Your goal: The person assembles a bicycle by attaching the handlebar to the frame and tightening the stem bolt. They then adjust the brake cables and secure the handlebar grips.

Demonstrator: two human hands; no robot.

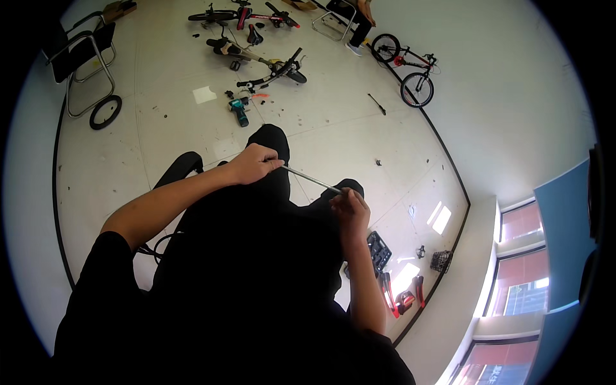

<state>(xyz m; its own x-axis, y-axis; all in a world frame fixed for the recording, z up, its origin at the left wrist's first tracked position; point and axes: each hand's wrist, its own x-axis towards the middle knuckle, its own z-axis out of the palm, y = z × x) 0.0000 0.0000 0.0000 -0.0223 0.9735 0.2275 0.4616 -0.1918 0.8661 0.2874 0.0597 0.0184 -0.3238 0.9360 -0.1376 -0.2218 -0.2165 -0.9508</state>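
Note:
A thin silvery metal rod [312,179] stretches between my hands above my knees, sloping down toward the right. My left hand [254,164] pinches its left end between thumb and fingers. Around the other end, my right hand [351,208] is closed, with the fingers curled. Whether the rod is a tool or a bike part cannot be made out. Beyond my knees, a teal and black cordless drill [239,111] lies on the floor beside a small orange piece [260,95].
Partly dismantled bikes [269,64] lie ahead; another bike [417,67] leans at the right wall. A chair [90,54] and a loose tyre [106,112] are at left. Right of me are an open tool case [379,251], red mudguards [388,295] and a basket [441,261]. A person [360,29] sits far off.

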